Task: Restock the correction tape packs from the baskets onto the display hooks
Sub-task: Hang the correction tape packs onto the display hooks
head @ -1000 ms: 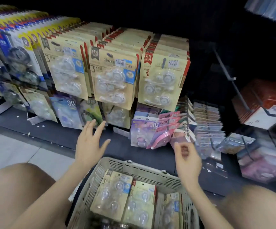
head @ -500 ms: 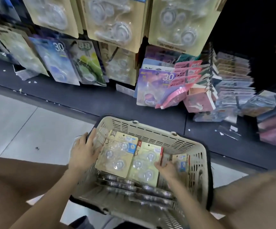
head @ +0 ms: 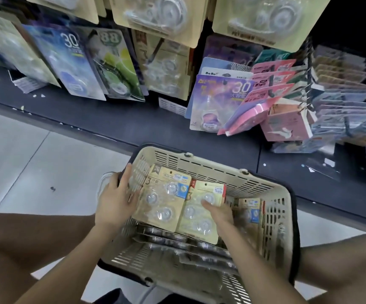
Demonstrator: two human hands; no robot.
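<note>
A beige slotted basket (head: 210,166) sits on the floor between my knees. Cream correction tape packs with clear blisters lean inside it: a left stack (head: 164,200), a middle stack (head: 196,218) and a smaller one by the right wall (head: 251,212). My left hand (head: 115,199) grips the basket's left wall, fingers over the rim and thumb against the left stack's edge. My right hand (head: 219,213) pinches the middle pack, thumb on its face and fingers behind its right edge. Matching cream packs (head: 263,20) hang on display hooks at the top.
A dark base shelf (head: 116,121) runs in front of the basket. Above it hang blue (head: 72,62), green (head: 116,69), purple (head: 215,102) and pink (head: 287,121) packs. Grey floor tiles (head: 35,163) lie to the left. My bare knees flank the basket.
My view dropped from the display to the basket. Both hands came down from the hanging packs: the left took the basket's left wall, the right reached in and took hold of the middle pack.
</note>
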